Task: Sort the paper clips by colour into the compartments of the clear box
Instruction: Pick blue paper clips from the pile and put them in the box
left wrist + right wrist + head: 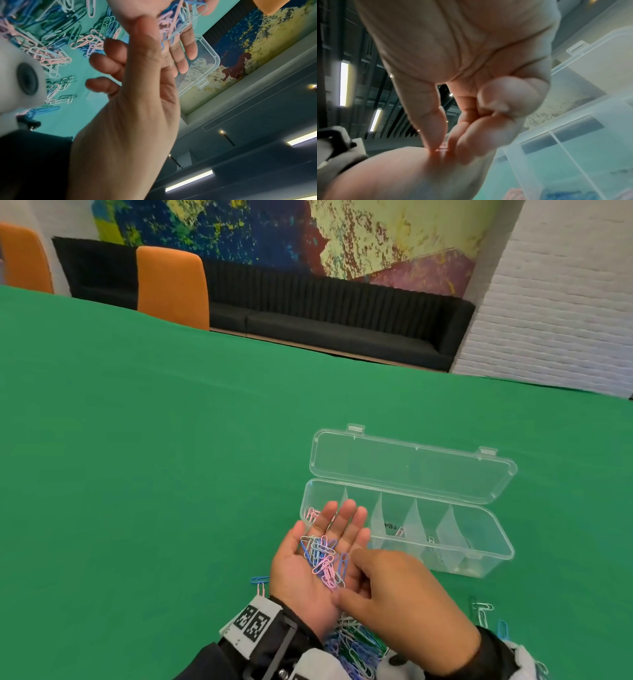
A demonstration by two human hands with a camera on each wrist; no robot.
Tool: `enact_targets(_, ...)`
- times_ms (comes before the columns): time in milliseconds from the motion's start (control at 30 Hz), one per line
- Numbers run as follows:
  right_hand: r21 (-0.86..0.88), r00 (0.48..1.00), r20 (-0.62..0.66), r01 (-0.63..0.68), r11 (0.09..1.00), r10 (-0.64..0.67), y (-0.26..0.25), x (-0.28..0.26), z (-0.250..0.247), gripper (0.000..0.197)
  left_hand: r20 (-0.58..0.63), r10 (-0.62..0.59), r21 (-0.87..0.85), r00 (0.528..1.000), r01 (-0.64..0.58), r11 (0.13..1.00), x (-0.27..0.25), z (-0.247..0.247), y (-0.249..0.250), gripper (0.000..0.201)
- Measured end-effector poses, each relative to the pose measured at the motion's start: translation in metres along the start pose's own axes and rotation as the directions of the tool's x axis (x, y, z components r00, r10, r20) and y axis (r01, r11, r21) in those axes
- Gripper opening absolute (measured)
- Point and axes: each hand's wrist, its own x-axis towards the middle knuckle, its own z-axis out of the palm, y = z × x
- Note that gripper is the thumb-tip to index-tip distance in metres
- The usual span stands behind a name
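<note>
The fingers (435, 135) of the right hand (407, 601) are close together, thumb tip and first fingertip pinching something small and pale against the left palm; it is too blurred to name for sure, though it looks like one paper clip. The other fingers of that hand are curled in. The left hand (315, 559) lies palm up with its fingers straight and wide, and a little bunch of clips (325, 559), pink, blue and pale, sits on the palm. The right hand is at about 4 o'clock from that bunch, touching the heel of the left palm. Under both wrists, at 6 o'clock, a big pile of paper clips (356, 642) in blue, pink, green and white lies on the green surface (137, 474). A blue clip (259, 579) and a pink clip (261, 589) lie just beside the left wrist at 9 o'clock. A few more loose clips (483, 611) lie at 3 o'clock from the right wrist. The clear box (493, 546) stands open on the surface at 2 o'clock from the hands, its lid (411, 467) laid back flat behind it. The left fingertips reach over its left end. Some pink clips (312, 514) are in the leftmost compartment, and one or two small clips show in the middle ones, but their colour is hard to tell. Far off at 11 o'clock stands an orange chair (173, 285), with a black sofa (325, 316) behind it.
</note>
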Motion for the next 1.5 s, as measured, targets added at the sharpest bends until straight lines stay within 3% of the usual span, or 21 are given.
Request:
enact_targets(367,0.023,0.999,-0.035,0.012,1.0,-0.012,-0.002,-0.002,0.0,0.035,0.066,-0.004,-0.01,0.998,0.005,1.0,0.0,-0.001,-0.001,0.045)
enact_targets(567,0.0,0.998,-0.066,0.018,1.0,-0.018,-0.005,-0.004,-0.001,0.03,0.088,-0.027,0.033,0.996,0.024,0.999,-0.003,-0.002,-0.003,0.037)
enact_targets(700,0.033,0.99,-0.09,0.112,0.993,-0.108,-0.009,-0.008,-0.009,0.022,0.018,-0.037,0.035,0.999,0.036,0.999,-0.003,-0.003,-0.003,0.044)
enact_targets(800,0.021,0.972,-0.032,0.232,0.973,-0.231,-0.012,-0.008,-0.012,0.015,0.004,-0.074,0.029,0.997,0.073,0.997,-0.003,-0.004,-0.002,0.047)
enact_targets(1000,0.008,0.967,-0.027,0.252,0.968,-0.252,-0.007,-0.003,-0.011,0.019,0.025,-0.071,0.035,0.997,0.07,0.997,0.001,-0.004,-0.002,0.05)
enact_targets(1133,-0.059,0.952,-0.115,0.28,0.958,-0.285,-0.001,0.003,-0.004,0.009,0.075,-0.059,0.019,0.995,0.057,0.998,0.0,0.0,0.0,0.048)
enact_targets(1200,-0.027,0.936,-0.182,0.301,0.953,-0.301,0.004,0.005,-0.003,0.01,0.096,-0.056,0.002,0.994,0.056,0.998,-0.002,0.004,0.0,0.044)
enact_targets(1300,0.054,0.94,-0.16,0.312,0.949,-0.3,0.009,0.005,-0.003,0.009,0.082,-0.054,0.002,0.995,0.054,0.999,-0.003,0.006,-0.001,0.042)
enact_targets(1433,0.071,0.93,-0.14,0.352,0.933,-0.341,0.011,0.005,0.0,0.033,0.035,-0.05,-0.042,0.998,0.051,0.998,0.0,0.001,0.002,0.051)
enact_targets(1500,0.071,0.922,-0.147,0.37,0.926,-0.358,0.011,0.005,0.0,0.033,0.029,-0.054,-0.071,0.998,0.056,0.996,0.001,0.001,0.002,0.049)
